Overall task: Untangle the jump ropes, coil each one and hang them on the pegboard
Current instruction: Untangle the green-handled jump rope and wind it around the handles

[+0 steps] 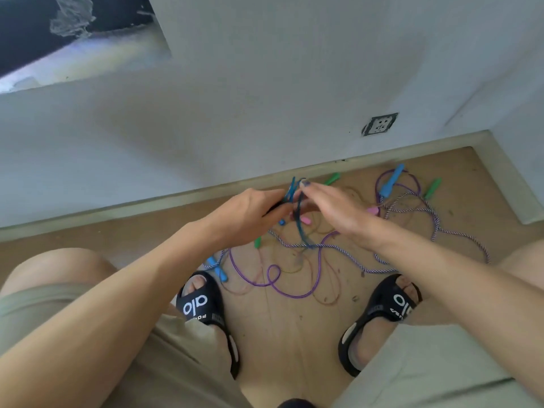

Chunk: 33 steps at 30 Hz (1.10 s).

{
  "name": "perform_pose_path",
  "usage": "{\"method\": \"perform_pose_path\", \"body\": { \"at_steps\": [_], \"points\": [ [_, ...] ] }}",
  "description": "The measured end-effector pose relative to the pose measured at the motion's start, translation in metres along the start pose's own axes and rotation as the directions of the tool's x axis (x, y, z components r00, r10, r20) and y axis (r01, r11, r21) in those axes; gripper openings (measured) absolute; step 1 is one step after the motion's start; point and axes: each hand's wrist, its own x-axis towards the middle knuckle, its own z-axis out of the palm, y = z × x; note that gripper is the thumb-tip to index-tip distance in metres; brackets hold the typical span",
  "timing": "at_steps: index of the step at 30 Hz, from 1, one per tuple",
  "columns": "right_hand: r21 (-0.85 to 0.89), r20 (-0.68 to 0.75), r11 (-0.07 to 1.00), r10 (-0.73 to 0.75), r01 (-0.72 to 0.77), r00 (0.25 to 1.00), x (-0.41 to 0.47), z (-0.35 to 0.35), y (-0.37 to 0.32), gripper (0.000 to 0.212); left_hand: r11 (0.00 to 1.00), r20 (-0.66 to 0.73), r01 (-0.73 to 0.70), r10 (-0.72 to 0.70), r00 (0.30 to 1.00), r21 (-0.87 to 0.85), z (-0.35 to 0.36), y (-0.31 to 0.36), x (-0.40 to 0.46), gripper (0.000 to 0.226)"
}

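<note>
The blue rope (300,228) is the one being worked: a thin dark-blue cord, gathered into a few loops up between the two hands, with one strand trailing down to the tangle (309,260) on the floor (279,334); the left hand (250,214) has its fingers curled round the bunched loops and grips them; the right hand (332,210) lies over the top of the bunch with fingers fairly straight, fingertips at the cord, though whether it pinches a strand I cannot tell, the frame being blurred there.

Below the blue rope the tangle spreads across the floor: a purple rope (276,282) in loose curls, a twisted purple-and-white rope (412,228) running off to the right, faint thin cords under them; handles lie scattered round it, a light-blue handle (390,184) to the right near the skirting, green handles (332,178) beyond, a pink handle (305,220) just under the hands, another blue handle (216,267) at the lower left beside a black sandal (203,307).

These cords look light, limp and rather slick; they will slide through each other easily yet snag at the handles, so I would judge it best to hold a rope at a handle and feed the cord hand over hand, not tug from the middle; the coil in hand will spring loose if the grip slackens.

No pegboard is in sight; a wall socket (379,124) sits on the wall above the tangle.
</note>
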Motion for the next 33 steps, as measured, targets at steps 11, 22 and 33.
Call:
{"method": "perform_pose_path", "body": {
  "at_steps": [11,22,33],
  "points": [
    [-0.115,-0.134,0.992,-0.072,0.057,0.988,0.032,-0.028,-0.010,0.030,0.998,0.036,0.063,-0.063,0.997,0.003,-0.007,-0.020,-0.003,0.034],
    [-0.167,0.143,0.986,0.009,0.015,0.990,0.015,-0.009,-0.007,0.032,1.000,-0.010,-0.002,0.002,1.000,-0.017,-0.002,-0.022,-0.011,0.025],
    [-0.873,-0.216,0.482,-0.241,-0.076,0.946,0.032,-0.053,0.005,0.034,0.995,0.012,0.100,-0.100,0.995,0.006,-0.006,-0.029,-0.005,0.033]
  ]
}}
